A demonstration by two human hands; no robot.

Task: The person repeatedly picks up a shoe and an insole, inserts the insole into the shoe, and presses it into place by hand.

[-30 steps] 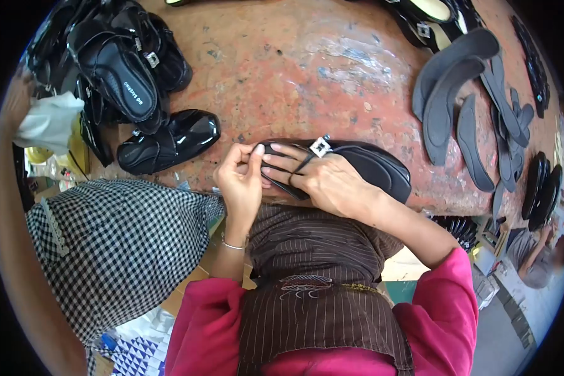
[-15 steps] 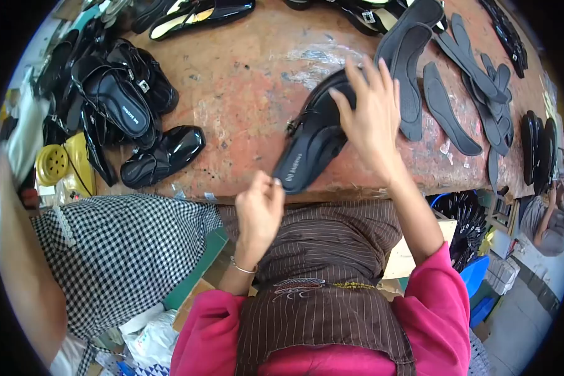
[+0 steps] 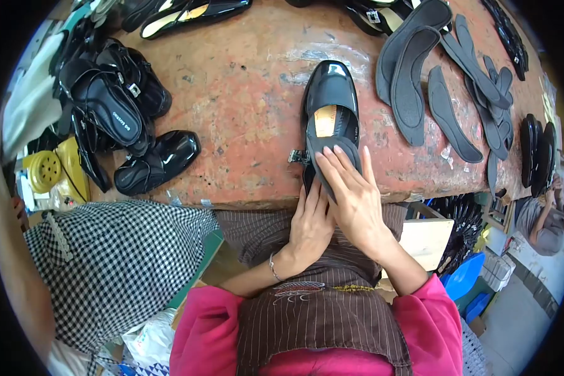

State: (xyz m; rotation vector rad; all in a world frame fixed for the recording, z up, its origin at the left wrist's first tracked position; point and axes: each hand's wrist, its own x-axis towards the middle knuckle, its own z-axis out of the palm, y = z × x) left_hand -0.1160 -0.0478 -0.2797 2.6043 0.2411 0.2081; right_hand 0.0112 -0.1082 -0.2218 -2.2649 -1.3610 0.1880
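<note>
A black patent shoe (image 3: 336, 97) lies before me on the worktable, toe pointing away, with a buckled strap (image 3: 297, 156) out to its left. Beige lining (image 3: 325, 122) shows inside its opening. Behind that, a dark grey insole piece (image 3: 320, 146) lies in or over the rear part; how far it sits inside is hidden. My right hand (image 3: 355, 203) grips this insole, fingers stretched over its top and thumb out of sight. Low at the heel end, my left hand (image 3: 313, 222) holds the shoe, its fingers partly covered by the right hand.
Loose grey insoles (image 3: 411, 88) lie to the right on the worn red table (image 3: 232, 125). Black shoes (image 3: 109, 109) are heaped at left, beside a yellow object (image 3: 44, 169). More shoes (image 3: 197, 12) line the far edge. A person in a checked apron (image 3: 119, 250) is at left.
The shoe has turned upright with its toe away from me. My right hand has come down onto the insole, and my left hand has moved right to the heel. Beige lining now shows.
</note>
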